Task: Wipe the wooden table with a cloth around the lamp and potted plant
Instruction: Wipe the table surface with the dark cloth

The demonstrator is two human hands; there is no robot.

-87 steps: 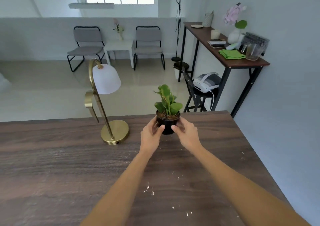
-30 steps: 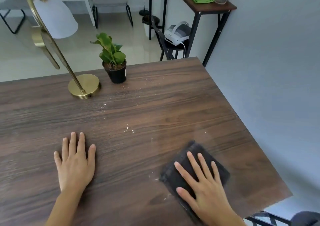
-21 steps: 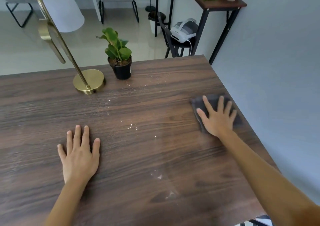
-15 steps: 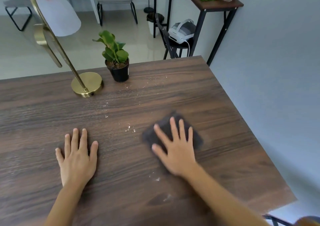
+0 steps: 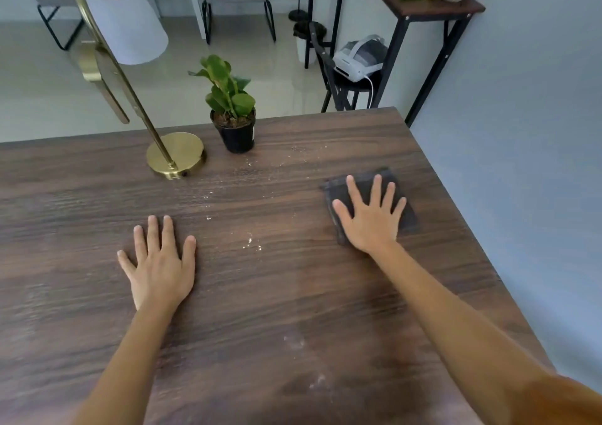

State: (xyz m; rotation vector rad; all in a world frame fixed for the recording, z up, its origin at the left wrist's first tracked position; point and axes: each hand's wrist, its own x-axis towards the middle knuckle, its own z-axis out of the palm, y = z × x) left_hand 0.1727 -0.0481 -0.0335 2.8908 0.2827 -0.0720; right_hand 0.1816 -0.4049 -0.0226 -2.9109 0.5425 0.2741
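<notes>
The right hand (image 5: 371, 219) lies flat with fingers spread on the dark cloth (image 5: 405, 211), pressing it to the table (image 5: 293, 294) near the right edge. The pale crumbs (image 5: 250, 243) lie to its left, more trailing up toward the potted plant (image 5: 235, 124) and lamp (image 5: 176, 155) at the far edge. The likely stroke runs leftward and away. The left hand (image 5: 159, 265), spread flat and empty, is nearer the crumbs but only braces.
</notes>
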